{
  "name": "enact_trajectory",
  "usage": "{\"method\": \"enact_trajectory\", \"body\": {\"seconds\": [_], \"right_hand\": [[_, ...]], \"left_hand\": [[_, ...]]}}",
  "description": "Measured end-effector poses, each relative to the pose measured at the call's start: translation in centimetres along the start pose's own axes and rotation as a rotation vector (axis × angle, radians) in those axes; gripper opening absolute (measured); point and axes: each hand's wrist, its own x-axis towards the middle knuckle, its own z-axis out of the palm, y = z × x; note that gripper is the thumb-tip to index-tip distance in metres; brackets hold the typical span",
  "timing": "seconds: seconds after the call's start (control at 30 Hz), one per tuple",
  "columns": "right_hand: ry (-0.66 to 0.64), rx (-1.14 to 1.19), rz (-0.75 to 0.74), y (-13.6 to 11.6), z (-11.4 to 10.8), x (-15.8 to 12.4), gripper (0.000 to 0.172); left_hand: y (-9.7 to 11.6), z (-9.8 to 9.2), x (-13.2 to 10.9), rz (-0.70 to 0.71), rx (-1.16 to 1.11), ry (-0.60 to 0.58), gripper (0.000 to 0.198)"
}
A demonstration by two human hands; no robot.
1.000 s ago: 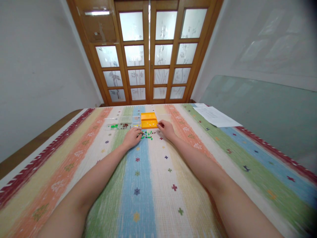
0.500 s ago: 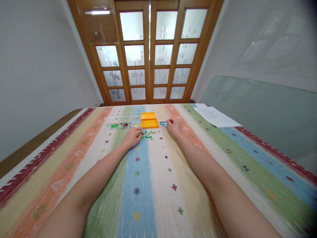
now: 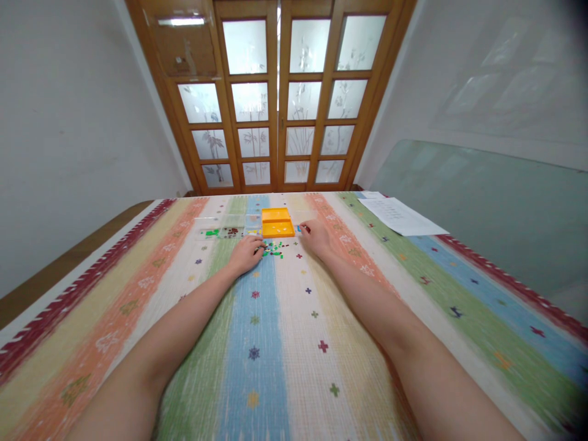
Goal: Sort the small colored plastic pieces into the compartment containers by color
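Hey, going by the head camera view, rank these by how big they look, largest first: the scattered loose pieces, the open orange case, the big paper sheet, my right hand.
1. Big paper sheet
2. Open orange case and right hand: too alike to rank
3. Scattered loose pieces, taken together

Counted: one left hand (image 3: 247, 253), one right hand (image 3: 316, 237), one orange box (image 3: 276, 214), four clear boxes (image 3: 232, 222), two paper sheets (image 3: 400, 216), one tablecloth (image 3: 294, 343); loose pieces (image 3: 276, 253) too small to count.
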Motion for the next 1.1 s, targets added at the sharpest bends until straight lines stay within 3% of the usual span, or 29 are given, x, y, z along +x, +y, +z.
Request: {"method": "enact_trajectory", "body": {"seconds": [0.17,0.33,1.1], "right_hand": [[-0.215,-0.031,-0.328,-2.9,0.8,-1.1,0.018],[-0.320,-0.065,-0.474,-3.8,1.3,-1.7,0.018],[-0.341,-0.074,-0.497,-3.4,1.3,-1.8,0.017]], "left_hand": [[0.3,-0.1,0.0,-0.024,0.012,-0.016,0.025],[0.2,-0.1,0.0,-0.010,0.011,-0.012,0.026],[-0.8,-0.3,0.0,-0.098,0.116,0.021,0.028]]}}
